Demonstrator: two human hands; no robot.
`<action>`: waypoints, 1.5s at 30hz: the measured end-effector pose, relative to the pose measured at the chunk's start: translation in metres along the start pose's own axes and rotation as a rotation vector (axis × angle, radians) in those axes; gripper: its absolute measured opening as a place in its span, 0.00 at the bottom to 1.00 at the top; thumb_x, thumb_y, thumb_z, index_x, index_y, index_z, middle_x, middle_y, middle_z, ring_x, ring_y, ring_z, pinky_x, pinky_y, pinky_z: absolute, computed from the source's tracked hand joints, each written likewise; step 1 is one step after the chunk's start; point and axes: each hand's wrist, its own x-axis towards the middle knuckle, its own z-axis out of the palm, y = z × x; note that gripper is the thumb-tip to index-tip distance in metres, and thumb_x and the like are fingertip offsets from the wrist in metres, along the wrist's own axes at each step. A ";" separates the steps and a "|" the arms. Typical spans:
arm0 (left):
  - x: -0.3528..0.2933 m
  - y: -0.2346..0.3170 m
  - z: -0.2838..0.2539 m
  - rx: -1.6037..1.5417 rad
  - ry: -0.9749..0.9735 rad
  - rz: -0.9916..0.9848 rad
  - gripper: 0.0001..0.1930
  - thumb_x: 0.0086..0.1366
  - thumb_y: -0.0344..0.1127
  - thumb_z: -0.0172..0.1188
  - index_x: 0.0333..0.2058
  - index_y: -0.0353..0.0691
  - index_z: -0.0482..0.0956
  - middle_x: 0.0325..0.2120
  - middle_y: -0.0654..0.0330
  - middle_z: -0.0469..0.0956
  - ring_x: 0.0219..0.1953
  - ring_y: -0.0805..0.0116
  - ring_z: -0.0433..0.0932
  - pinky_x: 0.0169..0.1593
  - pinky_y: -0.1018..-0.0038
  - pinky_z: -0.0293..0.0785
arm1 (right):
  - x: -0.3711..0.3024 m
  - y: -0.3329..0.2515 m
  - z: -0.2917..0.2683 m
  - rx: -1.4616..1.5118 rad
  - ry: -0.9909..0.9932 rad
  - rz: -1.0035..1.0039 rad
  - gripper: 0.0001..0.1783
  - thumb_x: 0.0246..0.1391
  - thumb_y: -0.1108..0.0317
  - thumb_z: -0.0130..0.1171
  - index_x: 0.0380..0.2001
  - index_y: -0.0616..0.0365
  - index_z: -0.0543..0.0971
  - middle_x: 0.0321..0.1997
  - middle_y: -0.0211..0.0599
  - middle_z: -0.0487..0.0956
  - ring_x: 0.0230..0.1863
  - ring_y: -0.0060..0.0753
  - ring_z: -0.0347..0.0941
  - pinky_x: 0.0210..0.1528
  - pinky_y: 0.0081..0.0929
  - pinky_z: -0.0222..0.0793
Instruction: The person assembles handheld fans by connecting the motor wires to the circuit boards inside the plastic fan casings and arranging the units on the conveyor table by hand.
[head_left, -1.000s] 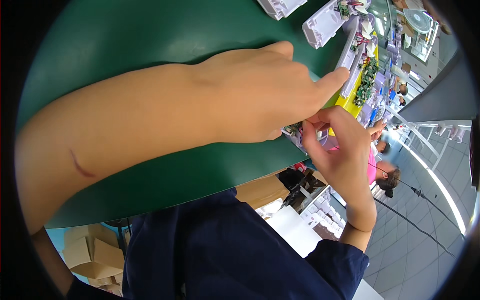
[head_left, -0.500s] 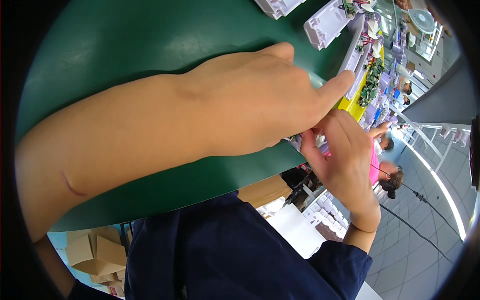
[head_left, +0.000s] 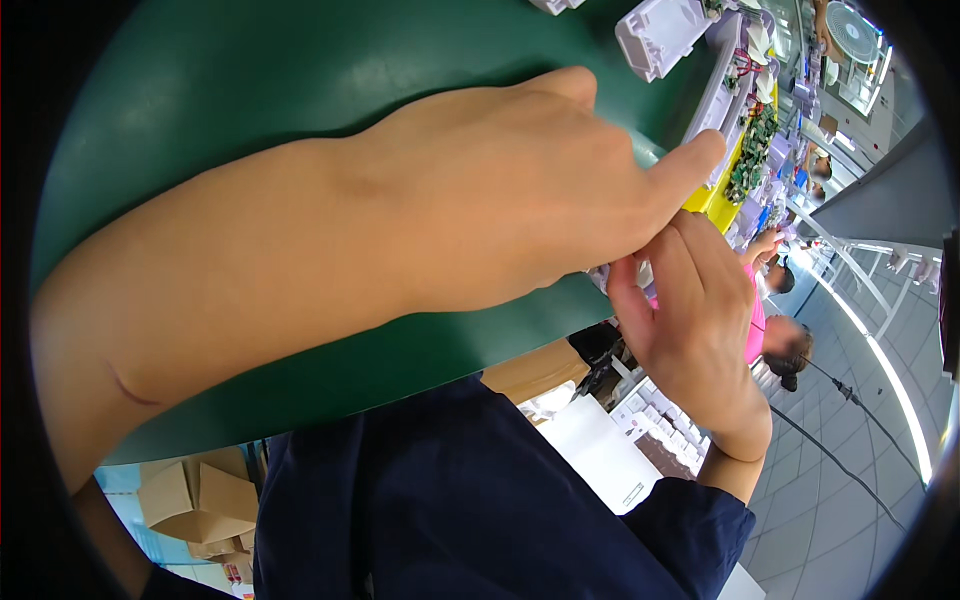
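My left hand point(head_left: 540, 185) reaches across the green tabletop from the left, its back toward me. One digit sticks out to the right while the other fingers curl under, out of sight. Close against it, my right hand point(head_left: 695, 315) has its thumb and fingers drawn together in a pinch beneath the left hand's edge. A sliver of a pale lilac part point(head_left: 599, 277) shows between the hands. Most of it is covered, and I cannot make out what the fingertips grip.
Lilac plastic housings point(head_left: 660, 40) lie at the far right of the green table point(head_left: 260, 70). Beyond are a yellow tray point(head_left: 712, 205) and a heap of green circuit boards point(head_left: 752, 155). A co-worker in pink point(head_left: 755, 330) is at the right. Cardboard boxes point(head_left: 195, 495) stand below the table's near edge.
Both hands have shifted slightly right in the picture and stay together in much the same pose. The background has moved a little as well.
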 end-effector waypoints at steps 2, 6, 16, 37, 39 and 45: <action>-0.001 -0.001 0.001 -0.005 0.004 -0.013 0.34 0.61 0.26 0.58 0.67 0.29 0.64 0.19 0.59 0.79 0.24 0.59 0.74 0.42 0.72 0.71 | 0.001 0.000 0.000 -0.010 0.010 0.004 0.14 0.43 0.82 0.67 0.35 0.65 0.76 0.30 0.40 0.72 0.29 0.42 0.71 0.30 0.37 0.69; 0.000 -0.002 -0.003 0.017 -0.063 -0.008 0.33 0.62 0.26 0.58 0.67 0.28 0.65 0.18 0.59 0.79 0.25 0.58 0.75 0.43 0.72 0.72 | 0.005 0.001 -0.004 0.032 -0.025 0.000 0.14 0.44 0.82 0.67 0.36 0.65 0.76 0.31 0.41 0.73 0.30 0.43 0.72 0.31 0.38 0.69; 0.001 -0.002 -0.001 -0.009 -0.017 0.015 0.33 0.62 0.27 0.59 0.66 0.27 0.65 0.20 0.58 0.80 0.25 0.57 0.76 0.43 0.71 0.73 | 0.001 -0.002 -0.002 -0.044 -0.042 0.013 0.16 0.43 0.81 0.67 0.38 0.65 0.77 0.30 0.39 0.71 0.29 0.41 0.71 0.29 0.37 0.68; 0.002 -0.006 -0.009 -0.126 -0.191 -0.072 0.44 0.50 0.33 0.77 0.66 0.45 0.64 0.35 0.57 0.81 0.43 0.50 0.75 0.51 0.63 0.72 | -0.022 0.006 0.009 0.153 0.072 0.162 0.20 0.49 0.72 0.69 0.46 0.63 0.78 0.42 0.44 0.77 0.44 0.48 0.76 0.44 0.38 0.73; 0.006 -0.002 -0.017 -0.099 -0.217 -0.061 0.40 0.50 0.34 0.77 0.62 0.45 0.68 0.34 0.58 0.80 0.43 0.52 0.75 0.52 0.63 0.71 | -0.047 0.005 0.018 0.291 0.236 0.289 0.33 0.50 0.67 0.73 0.58 0.63 0.74 0.58 0.50 0.76 0.57 0.54 0.74 0.59 0.42 0.70; 0.005 -0.005 -0.014 -0.050 -0.174 0.051 0.26 0.53 0.39 0.76 0.50 0.46 0.77 0.33 0.60 0.78 0.39 0.57 0.75 0.53 0.67 0.66 | -0.098 -0.008 0.077 0.480 0.446 0.614 0.51 0.49 0.58 0.77 0.70 0.64 0.62 0.68 0.49 0.66 0.63 0.45 0.70 0.63 0.40 0.69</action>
